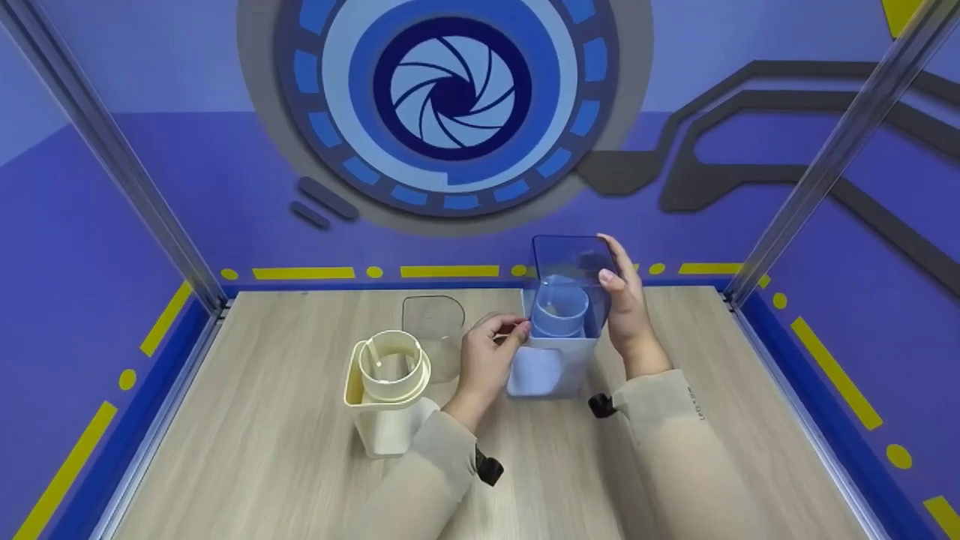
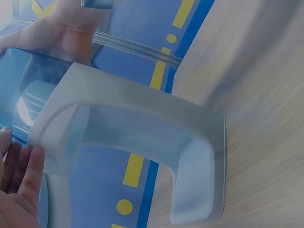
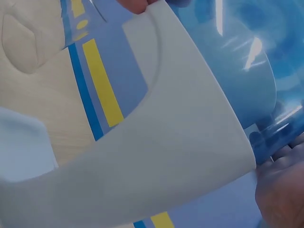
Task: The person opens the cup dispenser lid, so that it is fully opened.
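Note:
A white container with a wide curved cutout stands upright at the middle right; whether its base touches the table is unclear. A ribbed-looking blue cup sits at its top, behind a see-through blue cover tilted upward. The right hand grips the cover's right side between thumb and fingers. At the container's upper left corner, the left hand pinches the rim with thumb and fingers. In the left wrist view, the container's side fills the middle, with left fingertips against its edge.
Left of the hands stands a cream container with a round cream cup in its top. A clear, smoke-tinted cover is behind it on the wooden table. Blue panels and metal posts enclose the table.

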`<action>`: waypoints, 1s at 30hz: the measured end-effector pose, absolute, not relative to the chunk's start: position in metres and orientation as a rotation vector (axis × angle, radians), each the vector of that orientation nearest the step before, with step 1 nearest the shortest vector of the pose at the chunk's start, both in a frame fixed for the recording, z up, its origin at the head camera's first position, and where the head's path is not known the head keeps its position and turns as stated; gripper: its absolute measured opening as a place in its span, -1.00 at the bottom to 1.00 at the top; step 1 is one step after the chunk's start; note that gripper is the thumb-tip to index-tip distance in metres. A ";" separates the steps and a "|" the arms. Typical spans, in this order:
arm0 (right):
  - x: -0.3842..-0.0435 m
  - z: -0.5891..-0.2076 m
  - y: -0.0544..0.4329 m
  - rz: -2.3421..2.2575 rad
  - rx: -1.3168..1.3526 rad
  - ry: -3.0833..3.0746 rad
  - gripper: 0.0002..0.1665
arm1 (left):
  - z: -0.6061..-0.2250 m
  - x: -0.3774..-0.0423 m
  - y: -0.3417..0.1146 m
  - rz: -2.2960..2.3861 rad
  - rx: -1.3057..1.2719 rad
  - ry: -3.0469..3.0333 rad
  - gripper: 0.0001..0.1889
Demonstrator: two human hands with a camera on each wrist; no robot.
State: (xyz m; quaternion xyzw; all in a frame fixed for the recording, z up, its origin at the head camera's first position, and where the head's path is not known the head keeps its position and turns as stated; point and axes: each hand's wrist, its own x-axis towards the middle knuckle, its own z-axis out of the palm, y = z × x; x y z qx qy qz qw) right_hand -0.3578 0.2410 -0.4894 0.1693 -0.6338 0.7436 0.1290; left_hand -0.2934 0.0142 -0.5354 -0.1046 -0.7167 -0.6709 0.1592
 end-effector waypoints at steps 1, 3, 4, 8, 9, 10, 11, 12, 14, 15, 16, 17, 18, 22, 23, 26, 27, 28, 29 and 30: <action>-0.357 -0.490 0.242 2.171 0.495 -1.840 -0.15 | -0.536 -0.293 0.014 -1.934 -0.310 -2.046 -0.84; -0.355 -0.491 0.243 2.194 0.508 -1.834 -0.14 | -0.536 -0.291 0.013 -1.969 -0.327 -2.037 -0.80; -0.354 -0.491 0.243 2.205 0.515 -1.833 -0.13 | -0.536 -0.291 0.012 -1.990 -0.334 -2.031 -0.76; -0.352 -0.492 0.246 2.271 0.538 -1.818 -0.11 | -0.535 -0.291 0.009 -2.100 -0.342 -1.998 -0.54; -0.351 -0.493 0.246 2.287 0.540 -1.819 -0.11 | -0.534 -0.291 0.009 -2.122 -0.349 -1.996 -0.47; -0.351 -0.493 0.247 2.309 0.549 -1.813 -0.11 | -0.533 -0.292 0.008 -2.138 -0.359 -1.997 -0.40; -0.350 -0.493 0.247 2.335 0.562 -1.802 -0.12 | -0.533 -0.292 0.007 -2.151 -0.371 -1.999 -0.34; -0.350 -0.494 0.248 2.360 0.575 -1.793 -0.13 | -0.532 -0.292 0.006 -2.155 -0.384 -2.010 -0.28; -0.349 -0.495 0.249 2.407 0.620 -1.764 -0.17 | -0.531 -0.293 0.005 -2.147 -0.424 -2.036 -0.17; -0.349 -0.496 0.249 2.428 0.645 -1.744 -0.20 | -0.530 -0.293 0.004 -2.144 -0.446 -2.048 -0.12; -0.349 -0.496 0.249 2.446 0.672 -1.725 -0.23 | -0.529 -0.293 0.004 -2.143 -0.470 -2.053 -0.09; -0.349 -0.497 0.249 2.460 0.697 -1.705 -0.25 | -0.528 -0.293 0.004 -2.147 -0.492 -2.054 -0.06; -0.349 -0.499 0.250 2.480 0.724 -1.674 -0.28 | -0.526 -0.293 0.004 -2.153 -0.508 -2.051 -0.04; -0.352 -0.505 0.252 2.520 0.821 -1.590 -0.34 | -0.520 -0.294 0.005 -2.171 -0.545 -2.007 -0.05; -0.353 -0.507 0.252 2.526 0.839 -1.575 -0.34 | -0.518 -0.294 0.005 -2.174 -0.545 -1.994 -0.07; -0.356 -0.510 0.255 2.547 0.873 -1.565 -0.36 | -0.515 -0.295 0.006 -2.182 -0.539 -1.979 -0.09; -0.356 -0.511 0.256 2.551 0.864 -1.572 -0.37 | -0.514 -0.295 0.006 -2.190 -0.537 -1.978 -0.09; -0.356 -0.511 0.257 2.556 0.869 -1.574 -0.38 | -0.514 -0.295 0.007 -2.198 -0.536 -1.982 -0.10; -0.354 -0.510 0.257 2.555 0.862 -1.591 -0.38 | -0.514 -0.295 0.007 -2.208 -0.533 -1.989 -0.10; -0.353 -0.509 0.257 2.559 0.858 -1.602 -0.39 | -0.514 -0.296 0.007 -2.219 -0.531 -1.994 -0.10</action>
